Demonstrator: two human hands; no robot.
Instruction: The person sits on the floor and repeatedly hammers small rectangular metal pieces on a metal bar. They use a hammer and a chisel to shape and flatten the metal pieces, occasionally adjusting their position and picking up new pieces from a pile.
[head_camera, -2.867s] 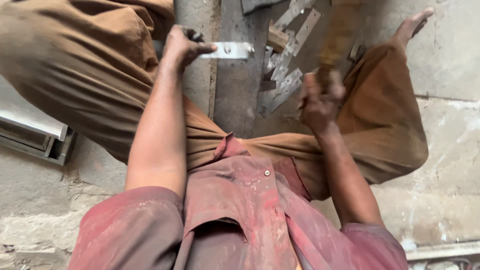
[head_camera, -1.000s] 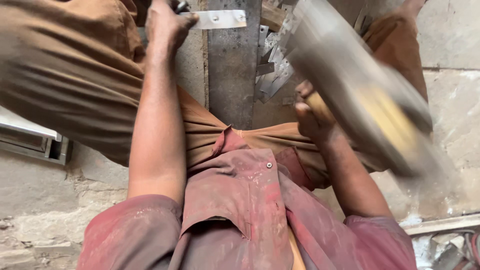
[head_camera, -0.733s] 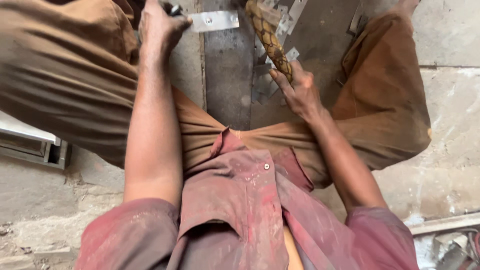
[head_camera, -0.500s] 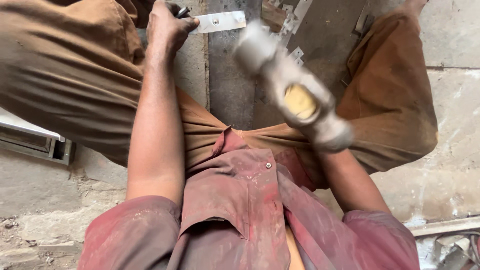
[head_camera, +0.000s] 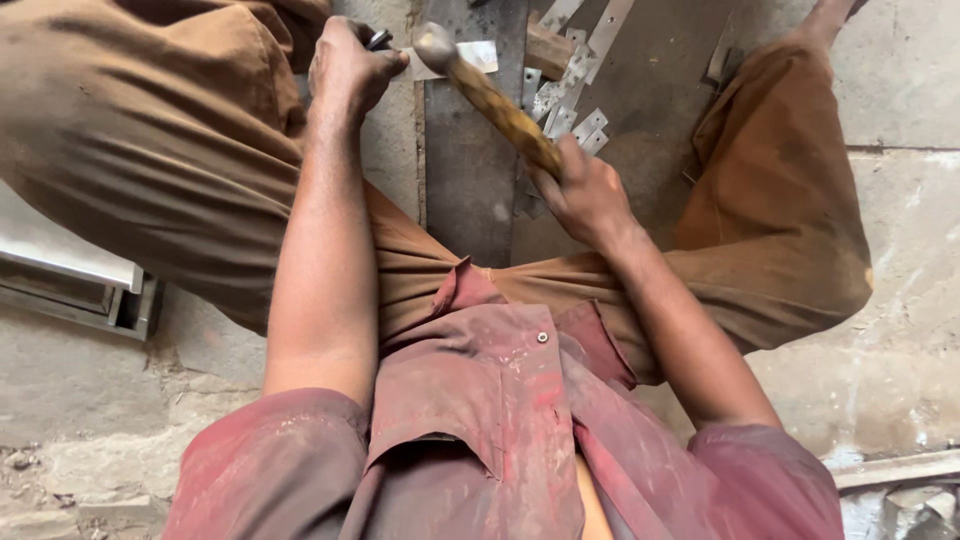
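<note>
Top edge cuts off the work area, so only part of the small metal plate (head_camera: 470, 55) shows, its left end covered by the left hand (head_camera: 348, 62) and the hammer head; a dark tool tip (head_camera: 378, 40) pokes out of that fist but what it is can't be made out. Left hand is curled tight around it, fingers pressed together, just beside the plate on the dark steel slab (head_camera: 470, 170). Right hand (head_camera: 585, 190) is wrapped closed on the hammer (head_camera: 490, 90), low on the handle; handle is yellowish, rough, wound like rope or cord, head is rounded dull grey metal touching or just over the plate's left end, contact not clear. Pile of flat pale metal strips (head_camera: 570, 90) lies beyond the right hand, partly hidden by the handle, with a wooden block (head_camera: 548, 48) among them. Brown dusty trousers both sides, faded red shirt at bottom, concrete floor (head_camera: 900, 250) rough and grey. Half a second ago the hammer was raised and blurred near the camera; now it is down at the plate. Left hand unmoved.
</note>
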